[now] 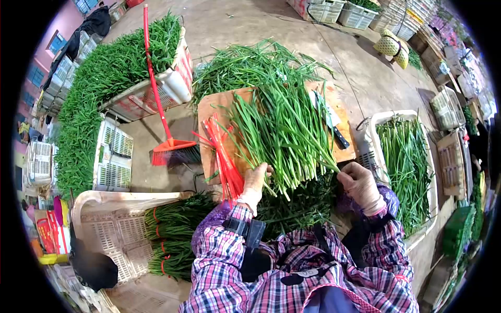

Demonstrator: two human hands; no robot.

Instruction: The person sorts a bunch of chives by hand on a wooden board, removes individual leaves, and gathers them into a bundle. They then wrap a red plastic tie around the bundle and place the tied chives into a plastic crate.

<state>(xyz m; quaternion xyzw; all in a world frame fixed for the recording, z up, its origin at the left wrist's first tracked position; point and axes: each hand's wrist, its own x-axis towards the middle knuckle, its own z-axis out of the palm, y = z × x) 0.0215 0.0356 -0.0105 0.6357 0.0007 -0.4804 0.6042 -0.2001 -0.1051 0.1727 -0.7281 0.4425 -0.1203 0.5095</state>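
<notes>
A heap of garlic chives (287,135) lies across a wooden chopping board (345,107), stem ends toward me. My left hand (254,182) is at the heap's near left corner, fingers curled round a few stems. On the right, my right hand (359,185) pinches the ends of some chive stems between thumb and fingers. Both hands look gloved. Red tie strips (223,161) lie on the board's left side, close to my left hand. A knife (334,122) with a black handle rests on the right side, its blade partly covered by leaves.
Loose chives (250,62) are piled beyond the board. A crate (112,208) at left holds red-tied bunches (169,245); another crate (431,208) at right holds chives. A red broom (167,141) stands beside heaped crates (115,161). Dark trimmed leaves (297,206) lie below my hands.
</notes>
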